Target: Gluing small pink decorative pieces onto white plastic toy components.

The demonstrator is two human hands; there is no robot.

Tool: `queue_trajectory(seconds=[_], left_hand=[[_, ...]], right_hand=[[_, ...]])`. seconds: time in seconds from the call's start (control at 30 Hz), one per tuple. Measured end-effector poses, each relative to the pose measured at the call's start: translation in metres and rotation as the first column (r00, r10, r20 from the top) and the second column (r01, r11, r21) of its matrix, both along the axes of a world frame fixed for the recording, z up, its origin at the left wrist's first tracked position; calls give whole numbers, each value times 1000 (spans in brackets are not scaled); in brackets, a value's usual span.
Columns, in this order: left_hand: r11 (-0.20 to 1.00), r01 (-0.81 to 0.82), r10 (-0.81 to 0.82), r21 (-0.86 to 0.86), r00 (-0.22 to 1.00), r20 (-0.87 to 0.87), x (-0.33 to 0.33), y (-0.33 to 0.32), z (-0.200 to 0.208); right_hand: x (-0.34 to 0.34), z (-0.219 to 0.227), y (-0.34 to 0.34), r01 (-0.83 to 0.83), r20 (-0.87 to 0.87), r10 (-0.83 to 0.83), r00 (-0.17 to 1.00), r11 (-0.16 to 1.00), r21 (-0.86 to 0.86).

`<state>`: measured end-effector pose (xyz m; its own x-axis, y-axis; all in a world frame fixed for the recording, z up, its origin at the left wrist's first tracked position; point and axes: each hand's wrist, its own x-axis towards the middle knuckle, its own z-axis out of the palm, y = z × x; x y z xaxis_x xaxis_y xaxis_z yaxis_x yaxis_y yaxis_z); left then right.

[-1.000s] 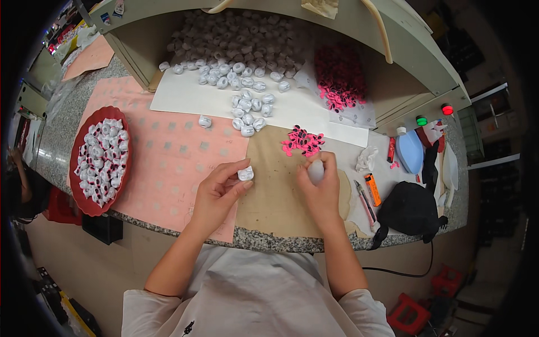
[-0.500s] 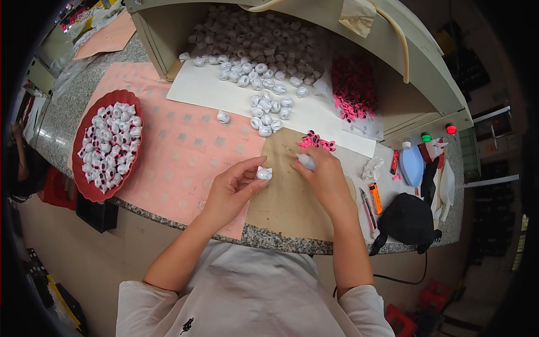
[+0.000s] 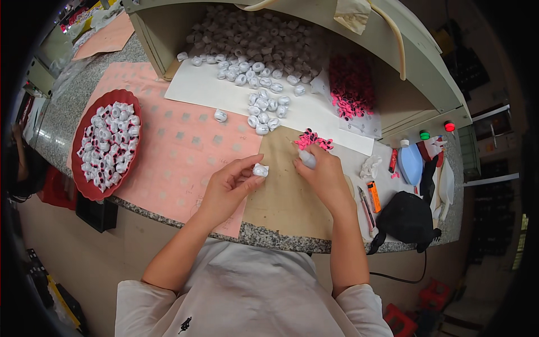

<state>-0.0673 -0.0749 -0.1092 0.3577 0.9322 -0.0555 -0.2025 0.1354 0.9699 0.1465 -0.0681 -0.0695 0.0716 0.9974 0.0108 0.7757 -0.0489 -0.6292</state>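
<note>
Between the thumb and fingers of my left hand (image 3: 224, 188) is a small white moulded piece (image 3: 260, 169), held over the brown sheet (image 3: 281, 208). My right hand (image 3: 327, 178) is closed round a small translucent squeeze bottle (image 3: 307, 159) with a thin tip pointing away from me, up and left. Just beyond that tip lies a small heap of pink-and-black pieces (image 3: 315, 140). Several more white pieces (image 3: 264, 105) form a loose group on the white sheet (image 3: 208, 90), and a single one (image 3: 220, 115) sits on the pink sheet (image 3: 168, 146).
A red scalloped tray (image 3: 93, 190) at the left holds white pieces with pink-and-black parts. Under the grey hood (image 3: 426, 70) are a large pile of white pieces (image 3: 247, 33) and a bag of pink pieces (image 3: 352, 90). At right lie an orange lighter (image 3: 374, 196), pens (image 3: 366, 206) and a black bundle (image 3: 407, 222).
The squeeze bottle has tilted slightly, its tip now nearer the pink-and-black heap. My left hand has turned the white piece a little and shifted slightly left.
</note>
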Motion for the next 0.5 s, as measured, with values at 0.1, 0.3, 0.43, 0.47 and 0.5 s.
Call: queue_trajectory(seconds=[0.1, 0.3, 0.43, 0.47, 0.5], left_hand=[[998, -8, 14, -61, 995, 95, 5, -2, 2], [994, 77, -76, -83, 997, 11, 6, -1, 4], [997, 69, -69, -32, 998, 0, 5, 0, -2], [998, 57, -57, -11, 998, -11, 5, 0, -3], [998, 57, -57, -13, 998, -13, 5, 0, -3]], right_hand=[[5, 3, -12, 29, -391, -84, 917, 989, -145], [-9, -6, -40, -165, -892, -235, 386, 934, -317], [-24, -13, -39, -207, -915, -237, 326, 927, -314], [-25, -15, -38, -208, -916, -239, 323, 926, -315], [-27, -18, -37, -192, -901, -242, 360, 926, -325]])
